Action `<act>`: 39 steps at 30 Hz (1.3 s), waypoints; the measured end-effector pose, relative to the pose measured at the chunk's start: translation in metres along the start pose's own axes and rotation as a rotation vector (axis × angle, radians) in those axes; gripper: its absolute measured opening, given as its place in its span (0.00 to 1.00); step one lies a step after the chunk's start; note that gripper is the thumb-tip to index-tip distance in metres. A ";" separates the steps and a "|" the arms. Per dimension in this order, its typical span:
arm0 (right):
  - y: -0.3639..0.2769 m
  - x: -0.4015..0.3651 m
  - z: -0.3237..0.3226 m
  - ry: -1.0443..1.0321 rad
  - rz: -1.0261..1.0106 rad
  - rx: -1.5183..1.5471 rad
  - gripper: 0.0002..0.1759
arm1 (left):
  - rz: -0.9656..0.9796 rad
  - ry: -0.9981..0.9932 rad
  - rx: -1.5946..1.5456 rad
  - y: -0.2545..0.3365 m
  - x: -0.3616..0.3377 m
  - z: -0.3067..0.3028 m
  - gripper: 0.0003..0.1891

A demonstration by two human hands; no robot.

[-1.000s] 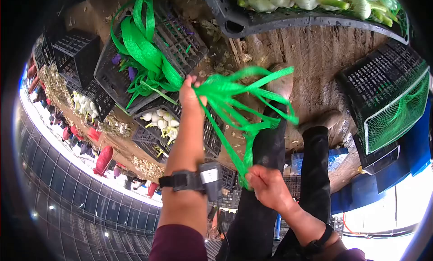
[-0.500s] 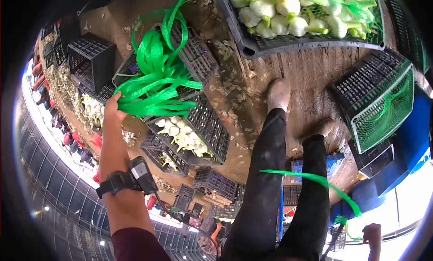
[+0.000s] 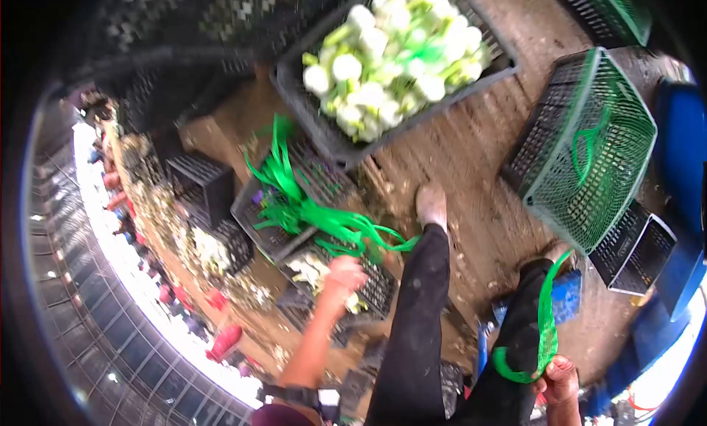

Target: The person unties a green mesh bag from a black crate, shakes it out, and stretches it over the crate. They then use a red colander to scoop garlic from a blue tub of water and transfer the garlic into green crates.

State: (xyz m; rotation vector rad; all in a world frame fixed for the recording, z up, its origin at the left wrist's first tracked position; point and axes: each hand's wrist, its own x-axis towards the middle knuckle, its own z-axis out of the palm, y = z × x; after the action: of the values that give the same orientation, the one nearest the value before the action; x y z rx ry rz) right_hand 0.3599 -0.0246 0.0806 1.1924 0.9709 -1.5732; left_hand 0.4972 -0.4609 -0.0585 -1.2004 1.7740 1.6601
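Note:
My right hand (image 3: 560,380) is closed on the lower end of a green mesh strip (image 3: 546,326), which hangs in a curve beside my leg. My left hand (image 3: 345,274) is smeared by motion, over a black crate (image 3: 380,284) of white bulbs. Just above that hand, a bundle of green mesh strips (image 3: 294,205) is draped over black crates, its loose ends trailing toward my knee. Farther up stands a large black crate (image 3: 434,114) filled with white bulbs (image 3: 368,94) with green stems, a piece of green mesh on top.
On the right stand a black crate lined with green netting (image 3: 567,205), a smaller dark crate (image 3: 641,256) and blue containers (image 3: 674,131). An upturned black crate (image 3: 200,184) is at left. My foot (image 3: 431,203) rests on the dirty floor. Several people are beyond, far left.
My left hand has come away from the green bundle and moved right and down; the bundle now lies lower. My right hand has moved up and left with its strip. The view has shifted.

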 end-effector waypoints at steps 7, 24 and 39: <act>-0.044 -0.018 -0.051 -0.184 -0.264 0.503 0.10 | 0.111 -1.035 -0.087 0.162 -0.111 0.321 0.26; -0.151 0.010 -0.222 -0.006 -0.690 0.806 0.08 | -0.225 -0.737 0.308 0.218 -0.123 0.567 0.38; -0.120 -0.060 -0.233 -0.029 -0.837 0.775 0.08 | -0.345 -1.009 -0.839 0.255 -0.040 0.583 0.22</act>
State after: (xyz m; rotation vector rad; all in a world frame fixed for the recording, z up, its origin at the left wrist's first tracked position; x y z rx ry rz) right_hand 0.3122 0.2402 0.0946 1.3186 0.9120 -2.8004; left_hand 0.1695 0.0824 0.0086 -0.6164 0.2448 2.2382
